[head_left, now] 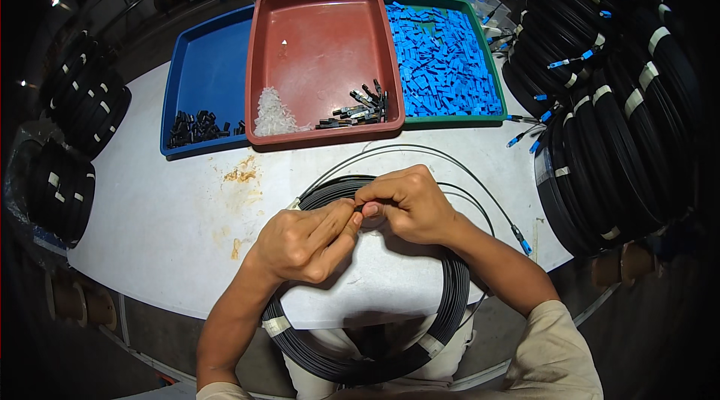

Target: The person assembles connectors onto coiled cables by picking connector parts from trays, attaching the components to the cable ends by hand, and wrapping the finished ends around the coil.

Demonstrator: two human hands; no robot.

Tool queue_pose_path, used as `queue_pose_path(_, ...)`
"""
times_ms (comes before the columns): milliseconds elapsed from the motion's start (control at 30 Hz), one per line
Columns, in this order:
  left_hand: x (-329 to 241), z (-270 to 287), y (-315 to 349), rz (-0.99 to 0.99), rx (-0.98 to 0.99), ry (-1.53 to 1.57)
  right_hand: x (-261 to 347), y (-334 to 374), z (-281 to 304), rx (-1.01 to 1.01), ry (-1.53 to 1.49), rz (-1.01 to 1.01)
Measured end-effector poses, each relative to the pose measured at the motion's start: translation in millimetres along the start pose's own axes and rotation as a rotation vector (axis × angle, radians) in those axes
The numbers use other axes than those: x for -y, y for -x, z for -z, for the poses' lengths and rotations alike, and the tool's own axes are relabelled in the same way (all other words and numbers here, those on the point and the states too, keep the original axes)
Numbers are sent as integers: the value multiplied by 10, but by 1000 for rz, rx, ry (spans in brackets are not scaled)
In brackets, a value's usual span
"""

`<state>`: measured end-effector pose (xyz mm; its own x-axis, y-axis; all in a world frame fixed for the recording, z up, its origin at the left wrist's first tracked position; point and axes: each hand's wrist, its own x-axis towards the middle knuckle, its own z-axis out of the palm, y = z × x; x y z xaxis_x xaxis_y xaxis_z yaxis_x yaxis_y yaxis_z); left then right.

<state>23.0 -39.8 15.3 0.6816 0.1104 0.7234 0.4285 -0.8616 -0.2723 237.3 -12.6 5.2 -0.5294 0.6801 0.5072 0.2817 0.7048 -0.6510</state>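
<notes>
A coil of black cable (456, 284), bound with pale tape, rests partly on the table and partly over my lap. Above its far side my two hands meet, fingertips almost touching. My left hand (306, 244) is closed in a pinch, as is my right hand (409, 206). Between the fingertips shows a small black piece, possibly a cable end; the fingers hide most of it. A loose cable loop arcs beyond my hands and ends at the right in a blue connector (525, 247).
Behind the coil stand a blue tray (212, 62) with black parts, a red tray (322, 32) with clear sleeves and black connector pieces, and a green tray (491, 70) full of blue housings. Stacked cable coils (600, 167) flank the right; more coils (64, 190) stand left.
</notes>
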Motion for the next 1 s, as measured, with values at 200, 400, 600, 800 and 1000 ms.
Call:
queue_pose_path(200, -21, -65, 77, 852, -75, 731, 0, -3, 35, -151, 238, 318)
queue_pose_path(400, -44, -29, -19, 1159, -19, 1066, 73, 18, 49, -220, 516, 529)
queue_pose_path(600, 32, -24, -8, -14, -48, 29, 57, 25, -3, -82, 123, 77)
queue_pose_path(800, -15, -56, 67, 742, -105, 675, 47, -3, 44, -160, 265, 310)
queue_pose_path(1000, -37, -57, 31, 1154, -107, 1180, 118, 29, 13, -219, 503, 440)
